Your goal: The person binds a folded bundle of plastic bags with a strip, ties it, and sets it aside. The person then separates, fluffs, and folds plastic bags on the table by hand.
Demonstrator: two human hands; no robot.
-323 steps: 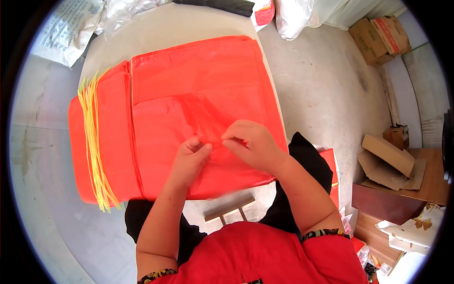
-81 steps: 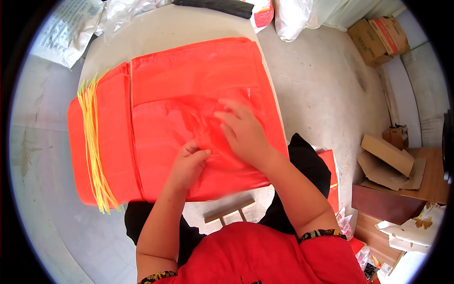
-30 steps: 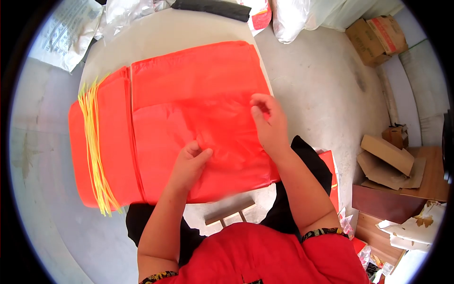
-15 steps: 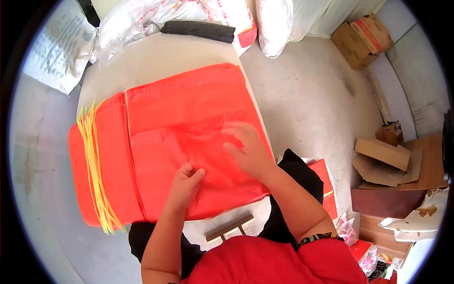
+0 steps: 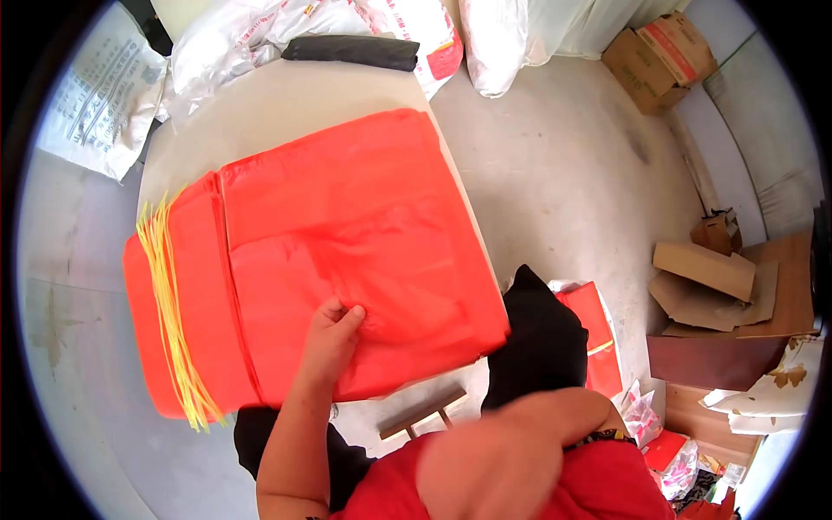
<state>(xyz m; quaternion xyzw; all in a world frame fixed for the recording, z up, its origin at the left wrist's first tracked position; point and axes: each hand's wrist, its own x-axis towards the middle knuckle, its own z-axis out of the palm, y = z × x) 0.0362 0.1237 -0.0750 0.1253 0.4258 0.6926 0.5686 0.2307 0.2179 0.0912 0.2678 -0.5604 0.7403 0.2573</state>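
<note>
A stack of red plastic sheets or bags [image 5: 347, 191] covers much of the table, its surface wrinkled around the middle. My left hand [image 5: 334, 334] rests on the stack's near part, thumb and fingers pinched together on the red plastic. Close to the camera, in front of my chest, my right hand [image 5: 490, 468] is smeared by motion and its fingers cannot be made out. To the left, a separate folded red pile [image 5: 186, 303] lies against the stack, with a bundle of yellow ties [image 5: 169, 321] across it.
A black roll [image 5: 351, 53] lies at the table's far edge [image 5: 260, 108], beside white printed bags [image 5: 234, 43]. Cardboard boxes [image 5: 659, 61] stand far right, and an opened carton [image 5: 706, 282] sits nearer. A red bundle [image 5: 598, 334] is beside my knee. A wooden stool [image 5: 422, 414] shows below.
My right hand has left the red plastic and come back toward my chest and the camera. The left hand keeps its pinch in nearly the same place.
</note>
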